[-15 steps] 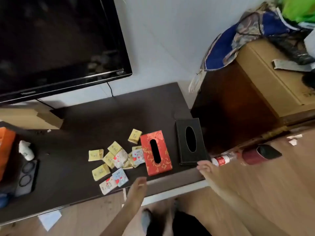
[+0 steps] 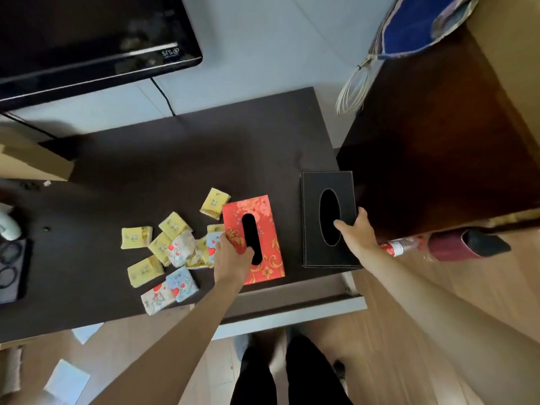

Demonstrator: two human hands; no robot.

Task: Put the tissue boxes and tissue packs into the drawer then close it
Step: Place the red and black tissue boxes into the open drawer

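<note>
A red floral tissue box (image 2: 263, 229) lies near the front edge of the dark TV stand (image 2: 146, 171). My left hand (image 2: 230, 255) clasps its left side, with the thumb at the black slot. To the right lies a black leather tissue box (image 2: 314, 217); my right hand (image 2: 355, 232) grips its right edge, thumb at the oval opening. Several small tissue packs (image 2: 172, 247), yellow ones and patterned ones, are scattered left of the red box. Below the stand's front edge the drawer (image 2: 292, 314) with its white front is pulled out a little.
A black TV (image 2: 87, 39) hangs over the back left. A dark wooden cabinet (image 2: 438, 141) stands close on the right. A bottle (image 2: 400, 247) and a dark red object (image 2: 467, 244) lie on the floor. A cardboard box (image 2: 32, 162) and a black tray (image 2: 11, 267) sit at the left.
Both hands have moved from the stand's front edge up onto the boxes: the left onto the red one, the right onto the black one. The view has moved closer.
</note>
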